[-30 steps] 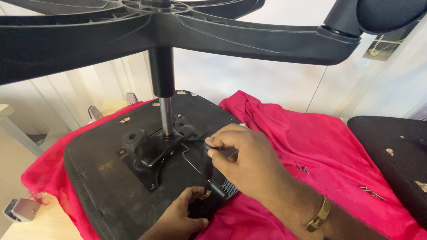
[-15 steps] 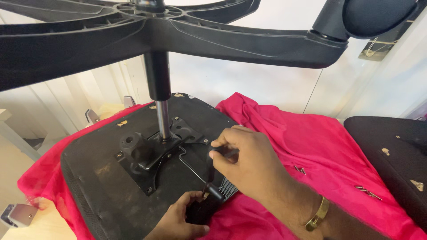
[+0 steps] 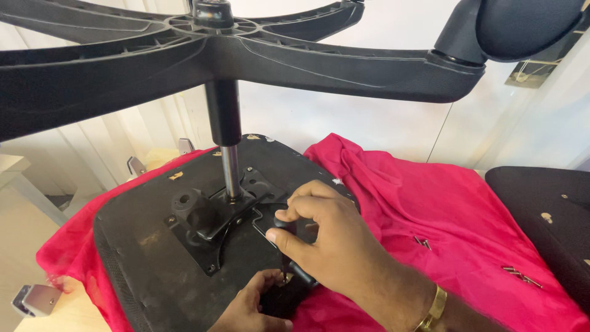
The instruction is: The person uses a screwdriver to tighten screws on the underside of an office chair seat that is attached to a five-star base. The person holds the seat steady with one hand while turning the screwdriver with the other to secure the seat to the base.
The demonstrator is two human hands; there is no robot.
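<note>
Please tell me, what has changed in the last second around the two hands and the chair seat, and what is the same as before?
Very little moved. The right hand has shifted slightly on the black screwdriver, fingers still pinching its handle, tip down at the bracket. The left hand stays low at the seat's near edge, by the tip. The upturned seat, the metal plate, the chair base and the red cloth lie as before.
</note>
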